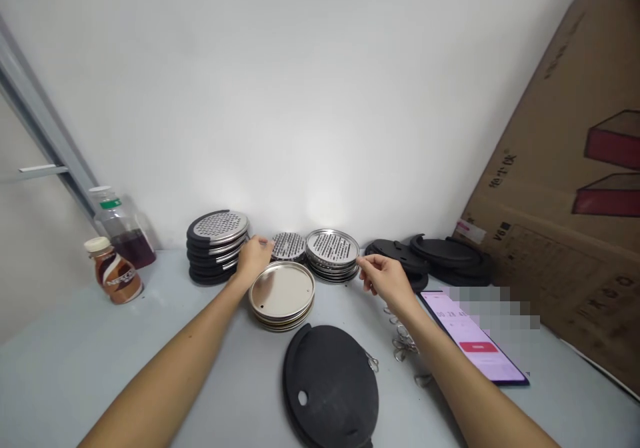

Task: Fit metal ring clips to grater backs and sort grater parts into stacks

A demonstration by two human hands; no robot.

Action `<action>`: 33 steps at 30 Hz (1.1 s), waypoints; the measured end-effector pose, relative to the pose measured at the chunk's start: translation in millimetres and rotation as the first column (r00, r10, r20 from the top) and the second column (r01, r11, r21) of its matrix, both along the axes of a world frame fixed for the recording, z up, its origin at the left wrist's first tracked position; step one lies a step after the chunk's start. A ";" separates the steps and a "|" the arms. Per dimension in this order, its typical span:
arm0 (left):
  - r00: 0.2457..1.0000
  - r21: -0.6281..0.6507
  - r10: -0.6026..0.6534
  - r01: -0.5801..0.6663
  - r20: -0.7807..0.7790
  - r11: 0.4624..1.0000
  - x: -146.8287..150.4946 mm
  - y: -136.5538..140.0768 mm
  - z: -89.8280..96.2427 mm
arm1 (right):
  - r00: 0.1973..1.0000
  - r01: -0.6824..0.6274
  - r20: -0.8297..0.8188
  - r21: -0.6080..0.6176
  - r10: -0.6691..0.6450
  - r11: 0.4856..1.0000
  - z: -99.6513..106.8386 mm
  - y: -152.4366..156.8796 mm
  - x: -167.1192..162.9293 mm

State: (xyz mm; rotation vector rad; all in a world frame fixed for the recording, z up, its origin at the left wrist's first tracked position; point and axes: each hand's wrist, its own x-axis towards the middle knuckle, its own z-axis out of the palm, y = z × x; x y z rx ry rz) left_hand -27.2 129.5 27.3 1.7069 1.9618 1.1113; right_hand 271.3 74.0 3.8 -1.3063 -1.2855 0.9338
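Observation:
My left hand (254, 258) reaches to the left edge of a small slotted metal grater disc (289, 245), its fingers loosely bent and partly hidden. On the other side, my right hand (384, 276) has its fingertips by the right rim of a larger grater disc (332, 245), which tops a stack of similar discs. Its fingers are curled but apart. Between my forearms stands a stack of plain round metal plates (283, 291). A round black cover (332, 388) with a raised rim and a hole lies nearest to me, a wire clip (373, 363) at its edge.
At left is a stack of black-rimmed grater discs (220, 227), with a coffee bottle (115, 271) and a jug of dark liquid (131, 245) beyond. Black round parts (447, 253), wire clips (404, 339), a phone (480, 341) and a large carton (565, 235) stand right.

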 end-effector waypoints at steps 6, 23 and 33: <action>0.888 0.307 -0.355 0.439 -0.292 0.845 24.4 -92.4 12.8 | 0.758 -0.472 0.429 -0.160 0.492 0.867 17.0 -37.6 -0.7; 0.902 0.015 0.413 -0.414 -0.126 0.910 -144.9 6.4 63.1 | 0.592 -0.410 0.753 -0.027 0.288 0.912 6.8 -48.8 -27.5; 0.894 0.367 0.395 -0.447 0.211 0.816 -98.3 -16.5 84.0 | 0.948 -0.182 0.297 0.223 0.111 0.958 15.6 -46.5 -30.2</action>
